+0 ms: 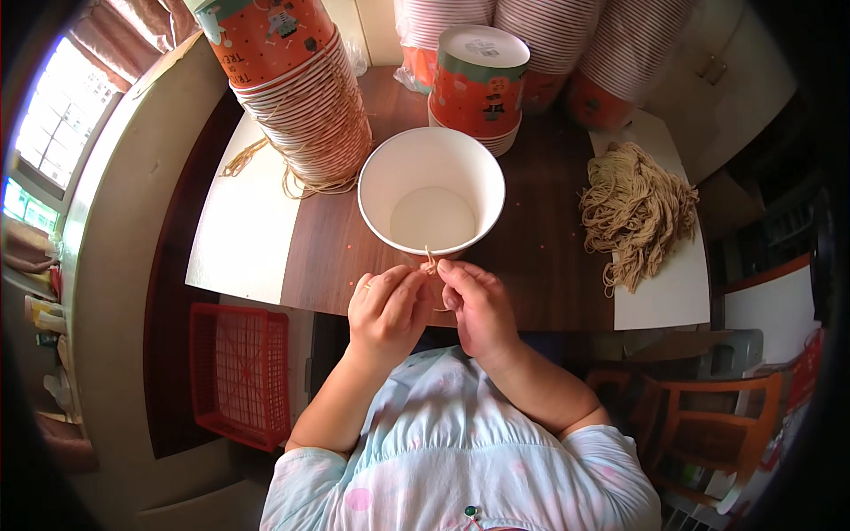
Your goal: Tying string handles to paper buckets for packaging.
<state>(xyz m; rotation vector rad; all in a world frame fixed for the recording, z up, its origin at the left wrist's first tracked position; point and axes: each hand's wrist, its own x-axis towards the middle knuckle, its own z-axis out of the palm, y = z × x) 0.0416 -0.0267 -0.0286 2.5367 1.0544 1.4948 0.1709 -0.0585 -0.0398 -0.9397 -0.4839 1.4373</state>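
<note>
Both hands, left hand [382, 305] and right hand [474, 301], pinching string [430, 262] at paper cup [431, 190] rim; keep tension even while knotting.

A dark wooden table [336, 257] carries an open white paper bucket [431, 190], stacked cups [305, 97], and bundled string [636, 208].

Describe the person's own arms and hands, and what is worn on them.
Both forearms are bare. Short sleeves of a pale blue top with pink dots end above the elbows. The left hand wears a thin ring on one of its fingers; the right hand shows no ring, watch or glove.
</note>
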